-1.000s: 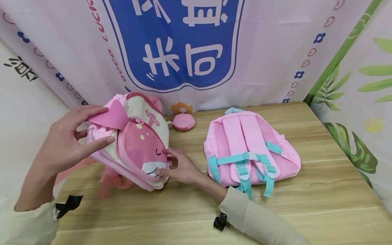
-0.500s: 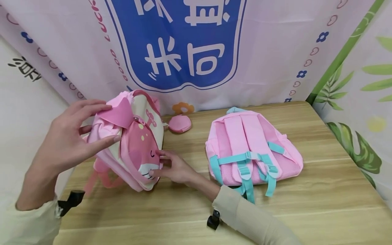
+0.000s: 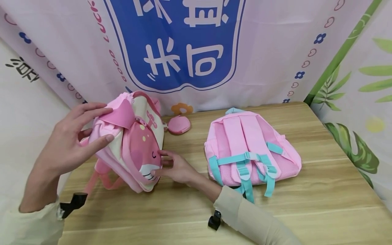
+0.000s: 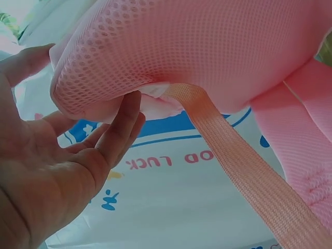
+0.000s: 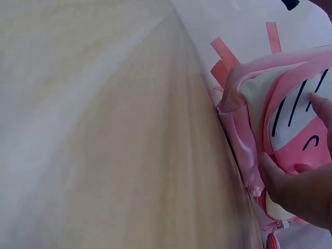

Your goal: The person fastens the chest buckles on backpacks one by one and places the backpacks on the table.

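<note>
A pink and cream backpack with a sleeping animal face on its front pocket stands tilted at the left of the table. My left hand holds its left side near the pink ear flap, thumb toward the front and fingers toward the back. In the left wrist view those fingers curl under the mesh back panel, near an orange-pink strap. My right hand grips the pocket's right side, with fingers by the printed eye and thumb by the mouth. A round pink pouch is attached at the bag's far right side.
A second pink backpack with turquoise straps lies strap side up on the wooden table, right of my right hand. A printed cloth hangs behind the table's far edge. A leaf-patterned cloth hangs at the right.
The animal-face backpack has shifted slightly left and turned a little, with my right hand moving left along with it. Its round pouch has moved slightly left too. Over the last half second, little differs.
</note>
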`<state>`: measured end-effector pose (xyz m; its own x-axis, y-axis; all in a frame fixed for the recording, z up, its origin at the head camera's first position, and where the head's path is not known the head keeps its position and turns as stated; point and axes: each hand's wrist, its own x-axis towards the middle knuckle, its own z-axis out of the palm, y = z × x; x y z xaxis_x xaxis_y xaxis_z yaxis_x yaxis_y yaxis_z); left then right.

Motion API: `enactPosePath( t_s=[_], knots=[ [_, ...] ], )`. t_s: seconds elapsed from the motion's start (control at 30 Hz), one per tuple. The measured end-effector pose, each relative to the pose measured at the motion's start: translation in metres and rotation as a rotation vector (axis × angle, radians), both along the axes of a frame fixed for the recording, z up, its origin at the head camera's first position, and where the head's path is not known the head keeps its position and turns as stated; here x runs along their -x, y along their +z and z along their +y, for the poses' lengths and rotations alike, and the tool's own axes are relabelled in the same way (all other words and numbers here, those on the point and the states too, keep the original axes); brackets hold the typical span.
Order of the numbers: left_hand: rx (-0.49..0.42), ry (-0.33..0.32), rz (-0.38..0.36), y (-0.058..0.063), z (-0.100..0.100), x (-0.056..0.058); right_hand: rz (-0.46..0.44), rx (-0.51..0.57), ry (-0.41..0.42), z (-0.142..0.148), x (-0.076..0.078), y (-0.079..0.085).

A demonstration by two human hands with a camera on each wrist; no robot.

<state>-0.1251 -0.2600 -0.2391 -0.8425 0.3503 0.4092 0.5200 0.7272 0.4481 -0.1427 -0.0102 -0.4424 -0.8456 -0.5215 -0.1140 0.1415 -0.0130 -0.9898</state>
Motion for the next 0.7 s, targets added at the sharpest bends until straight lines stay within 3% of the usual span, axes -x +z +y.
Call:
enactPosePath(
  t_s=[0.33,0.7],
  knots=[
    [0.020,-0.039,-0.012,0.009,0.023,-0.002,-0.020,0.118,0.038,-0.009,0.000,-0.003],
    [-0.007,-0.030,0.025,0.001,0.023,-0.002,-0.047,0.114,0.021,-0.002,0.000,-0.004]
  ],
)
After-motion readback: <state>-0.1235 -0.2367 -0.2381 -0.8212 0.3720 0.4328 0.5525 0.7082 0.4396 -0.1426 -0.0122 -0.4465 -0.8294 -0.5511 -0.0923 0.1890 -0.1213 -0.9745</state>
